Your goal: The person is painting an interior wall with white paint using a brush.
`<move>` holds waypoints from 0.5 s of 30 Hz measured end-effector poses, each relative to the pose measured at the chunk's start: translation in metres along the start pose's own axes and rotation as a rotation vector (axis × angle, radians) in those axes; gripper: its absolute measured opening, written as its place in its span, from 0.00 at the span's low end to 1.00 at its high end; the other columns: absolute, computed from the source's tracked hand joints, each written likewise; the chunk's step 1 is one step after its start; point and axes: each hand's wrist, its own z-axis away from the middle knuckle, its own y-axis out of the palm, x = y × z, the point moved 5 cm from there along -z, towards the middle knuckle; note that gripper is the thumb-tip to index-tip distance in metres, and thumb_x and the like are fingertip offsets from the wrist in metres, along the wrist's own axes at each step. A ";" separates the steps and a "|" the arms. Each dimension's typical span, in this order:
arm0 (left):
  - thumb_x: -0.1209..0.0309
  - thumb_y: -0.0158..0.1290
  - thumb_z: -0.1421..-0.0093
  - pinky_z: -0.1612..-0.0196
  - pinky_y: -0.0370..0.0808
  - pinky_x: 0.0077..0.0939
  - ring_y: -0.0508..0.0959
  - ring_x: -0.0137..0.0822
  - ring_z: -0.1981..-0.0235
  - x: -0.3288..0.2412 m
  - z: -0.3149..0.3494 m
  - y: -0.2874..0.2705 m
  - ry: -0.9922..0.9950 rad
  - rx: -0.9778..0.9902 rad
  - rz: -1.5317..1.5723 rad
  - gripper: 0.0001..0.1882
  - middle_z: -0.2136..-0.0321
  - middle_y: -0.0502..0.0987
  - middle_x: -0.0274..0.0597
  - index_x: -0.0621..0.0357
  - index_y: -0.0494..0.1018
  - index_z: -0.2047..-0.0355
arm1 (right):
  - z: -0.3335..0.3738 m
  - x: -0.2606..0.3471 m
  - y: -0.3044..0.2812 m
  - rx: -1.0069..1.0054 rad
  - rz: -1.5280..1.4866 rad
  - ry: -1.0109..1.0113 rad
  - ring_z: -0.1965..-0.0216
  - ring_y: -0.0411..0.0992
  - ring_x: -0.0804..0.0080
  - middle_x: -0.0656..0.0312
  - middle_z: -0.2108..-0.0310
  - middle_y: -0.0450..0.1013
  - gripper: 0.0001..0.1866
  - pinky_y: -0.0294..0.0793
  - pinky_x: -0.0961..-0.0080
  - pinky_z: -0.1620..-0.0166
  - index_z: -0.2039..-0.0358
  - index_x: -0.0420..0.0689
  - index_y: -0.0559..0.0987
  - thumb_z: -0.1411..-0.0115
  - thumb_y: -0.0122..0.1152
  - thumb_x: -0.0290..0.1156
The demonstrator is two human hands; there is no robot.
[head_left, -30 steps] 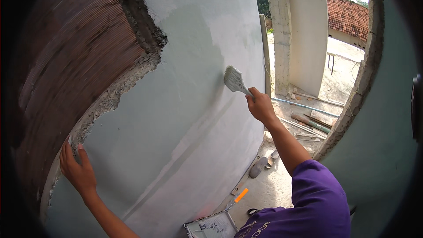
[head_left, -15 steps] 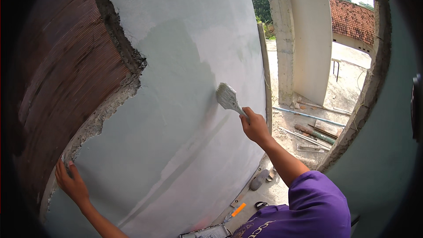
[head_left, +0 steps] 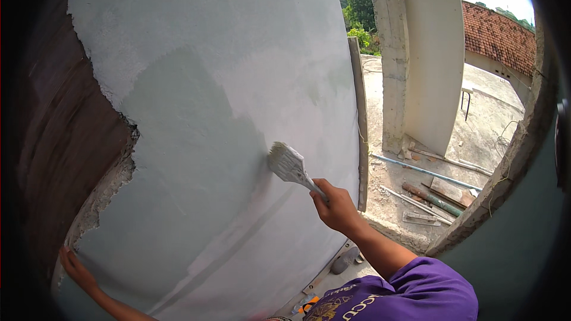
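Note:
My right hand [head_left: 338, 207] is closed around the handle of a wide paintbrush [head_left: 290, 165] smeared with pale paint. The bristles lie at the right edge of a damp, grey-green patch [head_left: 196, 154] on the white wall [head_left: 285, 71]; whether they press on it is hard to tell. Far to the lower left, my left hand [head_left: 76, 270] holds nothing. Its fingers are stretched out against the broken rim [head_left: 98, 208] of the wall's plaster, beside a dark brown ribbed surface [head_left: 65, 131].
Right of the wall is an opening with a concrete post [head_left: 394, 59]. Outside on the ground lie a blue pipe [head_left: 425, 168], a green-brown tube [head_left: 434, 197] and boards. Grey footwear [head_left: 344, 263] and an orange item [head_left: 309, 304] sit low, near my shirt.
My view has turned up and to the right, so wall, brush and both hands appear lower and farther left. The brush remains at the damp patch's edge, and my left hand stays by the broken rim.

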 end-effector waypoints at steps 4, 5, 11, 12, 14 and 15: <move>0.60 0.37 0.30 0.36 0.54 0.40 0.63 0.54 0.40 -0.006 0.005 -0.001 0.032 -0.025 -0.026 0.26 0.42 0.65 0.59 0.72 0.65 0.44 | -0.004 0.017 -0.022 -0.017 -0.024 -0.007 0.81 0.71 0.56 0.52 0.81 0.70 0.12 0.68 0.66 0.74 0.56 0.42 0.74 0.40 0.56 0.26; 0.59 0.36 0.29 0.35 0.52 0.41 0.63 0.54 0.40 -0.010 0.008 -0.001 0.038 -0.033 -0.064 0.27 0.42 0.66 0.59 0.72 0.65 0.44 | -0.012 0.029 -0.028 -0.047 -0.020 -0.046 0.82 0.70 0.58 0.53 0.82 0.70 0.12 0.68 0.67 0.75 0.55 0.41 0.73 0.40 0.56 0.26; 0.56 0.33 0.29 0.35 0.49 0.46 0.63 0.55 0.40 -0.034 0.016 0.002 0.052 -0.103 -0.141 0.28 0.43 0.66 0.59 0.70 0.65 0.43 | -0.069 0.101 -0.041 -0.256 -0.038 -0.274 0.83 0.69 0.62 0.54 0.81 0.69 0.17 0.68 0.69 0.75 0.51 0.41 0.73 0.41 0.53 0.22; 0.56 0.32 0.29 0.35 0.49 0.47 0.63 0.55 0.41 -0.037 0.016 0.001 0.050 -0.113 -0.164 0.28 0.43 0.66 0.58 0.69 0.65 0.43 | -0.075 0.110 -0.042 -0.337 -0.034 -0.346 0.82 0.70 0.60 0.53 0.81 0.70 0.18 0.68 0.68 0.74 0.49 0.41 0.73 0.41 0.53 0.22; 0.56 0.32 0.29 0.35 0.49 0.47 0.63 0.55 0.41 -0.042 0.018 0.000 0.047 -0.109 -0.159 0.28 0.43 0.66 0.58 0.69 0.65 0.43 | -0.089 0.112 -0.034 -0.327 -0.025 -0.339 0.82 0.70 0.58 0.52 0.81 0.70 0.18 0.68 0.67 0.74 0.49 0.41 0.72 0.41 0.53 0.22; 0.56 0.32 0.29 0.35 0.48 0.48 0.63 0.55 0.41 -0.045 0.018 0.000 0.056 -0.111 -0.155 0.28 0.43 0.67 0.58 0.69 0.64 0.42 | -0.092 0.111 -0.030 -0.315 -0.019 -0.339 0.81 0.70 0.56 0.51 0.81 0.70 0.18 0.68 0.66 0.74 0.49 0.41 0.72 0.41 0.52 0.22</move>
